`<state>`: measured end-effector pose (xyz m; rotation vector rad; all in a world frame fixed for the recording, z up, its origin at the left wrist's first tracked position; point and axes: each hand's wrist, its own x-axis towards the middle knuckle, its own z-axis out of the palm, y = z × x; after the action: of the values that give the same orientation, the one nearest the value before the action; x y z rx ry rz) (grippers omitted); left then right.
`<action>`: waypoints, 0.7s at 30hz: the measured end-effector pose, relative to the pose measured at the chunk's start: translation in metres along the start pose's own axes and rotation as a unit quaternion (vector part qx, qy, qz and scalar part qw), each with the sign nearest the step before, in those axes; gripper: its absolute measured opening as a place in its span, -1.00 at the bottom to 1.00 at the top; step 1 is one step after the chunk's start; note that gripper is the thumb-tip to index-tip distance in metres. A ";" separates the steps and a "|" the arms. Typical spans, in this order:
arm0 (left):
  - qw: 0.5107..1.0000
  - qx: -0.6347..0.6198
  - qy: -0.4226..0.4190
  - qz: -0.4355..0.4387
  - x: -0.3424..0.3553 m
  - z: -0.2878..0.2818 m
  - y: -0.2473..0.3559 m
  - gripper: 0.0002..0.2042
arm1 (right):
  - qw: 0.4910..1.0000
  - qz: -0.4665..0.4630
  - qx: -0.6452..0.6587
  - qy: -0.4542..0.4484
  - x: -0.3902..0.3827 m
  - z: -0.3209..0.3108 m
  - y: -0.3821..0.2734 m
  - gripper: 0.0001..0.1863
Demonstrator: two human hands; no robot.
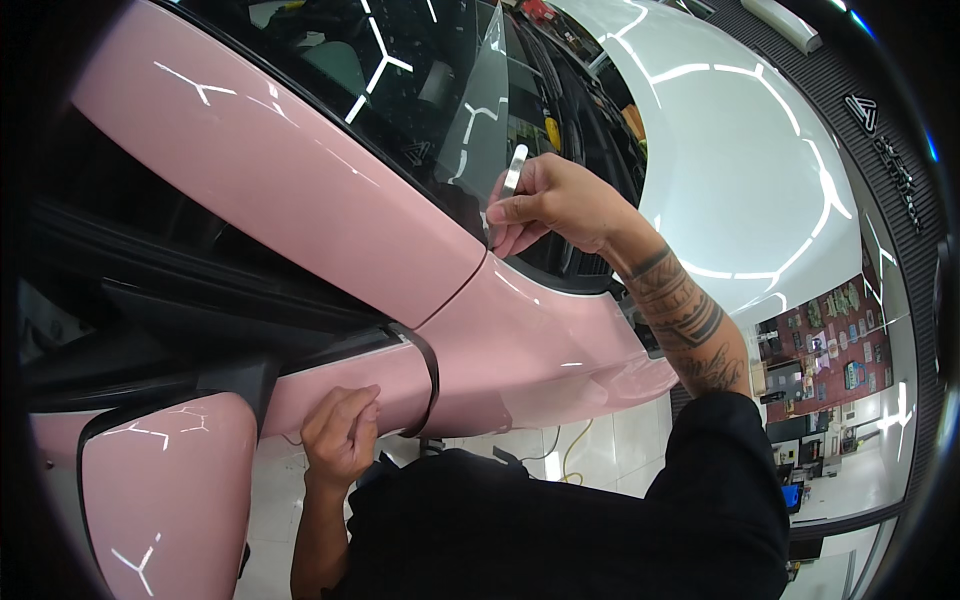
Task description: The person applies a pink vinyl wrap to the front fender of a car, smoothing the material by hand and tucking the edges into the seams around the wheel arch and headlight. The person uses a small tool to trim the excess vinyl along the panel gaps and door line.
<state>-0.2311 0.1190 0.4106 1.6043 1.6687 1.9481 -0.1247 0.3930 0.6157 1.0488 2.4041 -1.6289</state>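
My right hand (545,205) is closed around a slim, flat silver metal tool (514,172) with a rounded upper end. Its lower end is hidden by my fingers, so I cannot tell its exact kind. The fingers rest close to the lower corner of the windshield (470,140), where a seam meets the pink body panel (530,320). My left hand (342,435) is curled, thumb against fingers, beside the pink door (310,385); whatever it may pinch is too small or hidden to see.
The pink side mirror (170,500) juts out at the lower left. A door gap (428,370) separates door and fender. Beyond my right arm lies the pale glossy hood (740,150). A yellow cable (574,460) runs over the tiled floor (620,440).
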 end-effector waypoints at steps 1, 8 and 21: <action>1.000 0.001 0.001 0.002 0.000 0.000 -0.001 -0.77 | 1.000 0.001 -0.001 0.003 0.000 0.000 0.000 -0.83; 1.000 -0.002 -0.006 0.003 0.001 0.000 0.000 -0.77 | 0.999 0.010 0.016 0.030 -0.004 0.003 0.001 -0.82; 1.000 0.000 -0.005 0.010 0.002 -0.002 0.003 -0.79 | 0.993 -0.069 -0.004 0.098 -0.030 0.010 0.004 -0.78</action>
<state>-0.2318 0.1171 0.4147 1.6334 1.6555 1.9456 -0.1025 0.3698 0.6202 1.1144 2.6610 -1.6249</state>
